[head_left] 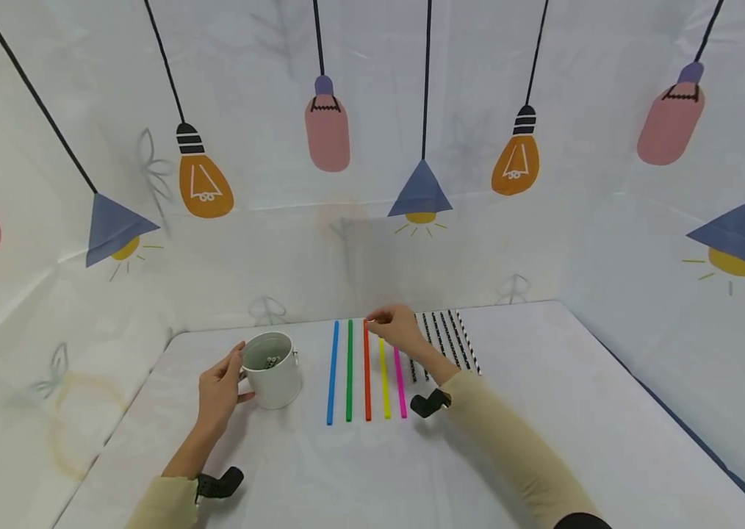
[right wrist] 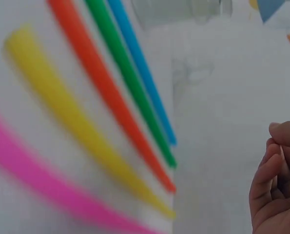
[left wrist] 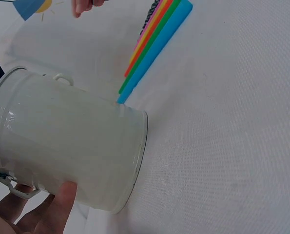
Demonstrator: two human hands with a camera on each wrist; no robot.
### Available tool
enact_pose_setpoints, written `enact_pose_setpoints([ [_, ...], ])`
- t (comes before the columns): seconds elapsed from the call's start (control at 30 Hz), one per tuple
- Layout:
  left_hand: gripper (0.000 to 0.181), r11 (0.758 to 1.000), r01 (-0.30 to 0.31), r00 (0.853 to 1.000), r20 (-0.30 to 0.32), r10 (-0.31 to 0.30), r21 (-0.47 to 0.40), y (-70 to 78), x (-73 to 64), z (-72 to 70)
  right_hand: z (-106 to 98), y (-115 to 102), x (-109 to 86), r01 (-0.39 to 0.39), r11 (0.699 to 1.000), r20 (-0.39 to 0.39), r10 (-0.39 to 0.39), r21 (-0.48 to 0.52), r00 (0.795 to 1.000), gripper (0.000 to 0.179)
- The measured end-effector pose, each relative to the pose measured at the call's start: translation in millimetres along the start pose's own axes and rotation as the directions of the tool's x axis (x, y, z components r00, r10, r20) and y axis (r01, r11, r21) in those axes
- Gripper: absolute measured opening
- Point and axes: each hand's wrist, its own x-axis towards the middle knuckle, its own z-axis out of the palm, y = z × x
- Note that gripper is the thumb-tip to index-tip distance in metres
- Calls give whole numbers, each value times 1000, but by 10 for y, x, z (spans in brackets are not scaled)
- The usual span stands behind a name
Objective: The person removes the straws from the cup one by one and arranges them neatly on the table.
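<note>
My left hand (head_left: 219, 389) grips a small white metal bucket (head_left: 276, 386) by its left side, one digit at the rim and another low on the wall. In the left wrist view the bucket (left wrist: 71, 136) shows a small side lug by the fingers. Inside, small black-and-white things (head_left: 272, 362) are too small to make out. My right hand (head_left: 399, 328) is over the far ends of the straws, fingertips by the top of the red straw (head_left: 367, 375). In the right wrist view the hand (right wrist: 279, 180) has curled fingers with the thumb close to them; nothing held shows.
Blue (head_left: 333, 375), green (head_left: 349, 375), yellow (head_left: 383, 382) and pink (head_left: 400, 386) straws lie side by side with the red one. Several black-and-white patterned straws (head_left: 455, 342) lie to their right. A white wall sheet (head_left: 372, 257) with printed lamps rises behind the table (head_left: 359, 470).
</note>
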Motion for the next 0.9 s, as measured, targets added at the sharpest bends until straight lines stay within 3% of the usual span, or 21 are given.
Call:
enact_pose_setpoints([
  [0.23, 46, 1000, -29, 1000, -10, 29, 13, 27, -34, 27, 485, -383, -134, 24, 998, 120, -32, 65, 992, 16],
  [0.47, 45, 999, -34, 999, -20, 35, 21, 23, -41, 20, 856, -729, -295, 95, 985, 205, -124, 144, 971, 20],
  [0.7, 46, 999, -49, 999, -7, 49, 6, 22, -22, 24, 1101, -832, -359, 224, 963, 180, -249, 152, 951, 20],
  [0.9, 46, 999, -46, 999, -17, 47, 14, 17, -27, 23, 1243, -845, -382, 276, 950, 144, -296, 146, 944, 18],
])
